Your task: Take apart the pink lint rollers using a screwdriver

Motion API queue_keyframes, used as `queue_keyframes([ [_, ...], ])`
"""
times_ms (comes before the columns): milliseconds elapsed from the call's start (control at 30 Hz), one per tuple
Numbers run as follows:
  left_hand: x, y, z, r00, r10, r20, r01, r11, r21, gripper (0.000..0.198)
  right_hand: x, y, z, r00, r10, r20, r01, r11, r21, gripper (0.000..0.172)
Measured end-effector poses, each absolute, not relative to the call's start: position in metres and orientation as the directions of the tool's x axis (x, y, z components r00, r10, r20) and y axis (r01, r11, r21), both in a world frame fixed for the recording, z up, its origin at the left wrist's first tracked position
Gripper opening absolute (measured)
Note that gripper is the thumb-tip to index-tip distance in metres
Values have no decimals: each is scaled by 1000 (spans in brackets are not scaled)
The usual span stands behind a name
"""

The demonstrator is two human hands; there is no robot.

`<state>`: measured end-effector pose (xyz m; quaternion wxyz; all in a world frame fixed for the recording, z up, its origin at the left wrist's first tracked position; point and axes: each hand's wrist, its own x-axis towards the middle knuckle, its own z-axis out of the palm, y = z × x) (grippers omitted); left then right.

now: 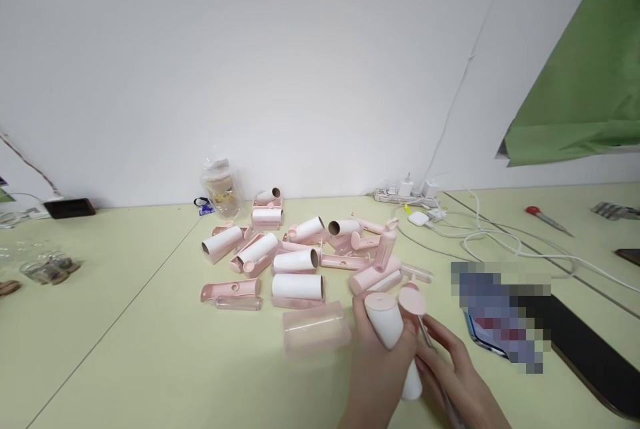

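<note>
My left hand is wrapped round a white roll with a pale pink disc on its upper end; the roll's lower end shows below the hand. Beside it my right hand has its fingers closed round a slim pink part with a round cap and a thin shaft. Both hands touch near the middle. Left of them lies a clear pink plastic cover. Behind sit several white rolls on pink holders, and a small pink bottle stands upright.
A phone, partly pixelated, and a long black object lie at the right. White cables run from a power strip by the wall. A plastic-wrapped cup stands at the back. A red-handled tool is back right.
</note>
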<state>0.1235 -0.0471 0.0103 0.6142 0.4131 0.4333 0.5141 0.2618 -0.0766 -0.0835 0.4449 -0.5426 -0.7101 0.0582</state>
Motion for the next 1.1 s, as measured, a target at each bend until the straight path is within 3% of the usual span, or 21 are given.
queue_keyframes([
  [133,116,-50,1,37,999,6,-181,1,983,29,260,-72,-71,-239,763,601,839,474,-267,38],
  [233,94,-50,-5,25,1000,13,-91,-11,996,31,263,-70,-65,-271,751,602,861,469,-198,38],
  [333,68,-44,-4,-16,999,31,9,-31,999,34,275,-70,-53,-266,785,559,837,476,-270,43],
  [433,46,-29,5,-39,994,98,154,-91,984,36,281,-71,-31,-212,867,450,794,422,-439,38],
  [533,33,-11,17,70,982,175,276,-188,943,33,265,-66,-6,-158,934,320,711,333,-620,24],
  [633,27,4,23,234,917,322,443,-395,805,36,233,-51,14,-47,918,395,588,345,-732,13],
  [733,24,13,19,386,811,439,610,-582,538,38,203,-31,24,-53,866,498,525,448,-724,14],
  [833,21,16,11,473,711,520,653,-679,335,40,185,-14,27,-159,865,477,472,491,-732,11],
  [967,19,17,4,509,658,556,682,-702,207,39,179,-7,24,-224,864,452,393,504,-769,7],
  [1100,18,18,1,531,647,547,693,-704,159,37,178,-8,20,-242,864,442,334,502,-798,13],
])
